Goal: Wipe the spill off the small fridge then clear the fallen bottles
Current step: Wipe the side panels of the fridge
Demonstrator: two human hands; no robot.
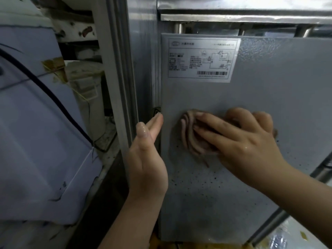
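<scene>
The small fridge (269, 90) fills the right half of the view, showing a grey panel with a white rating label (201, 59) near its top. Dark specks of spill (199, 184) dot the panel's lower part. My right hand (239, 141) presses a crumpled pinkish-brown cloth (190, 139) flat against the panel, just above the specks. My left hand (147, 157) rests with straight fingers against the fridge's left edge, holding nothing. No bottle is clearly visible.
A grey metal post (122, 87) stands just left of the fridge. Farther left is a pale appliance (36, 123) with a black cable across it. A steel counter edge (242, 15) runs above. Wet, littered floor (287, 236) shows at the bottom right.
</scene>
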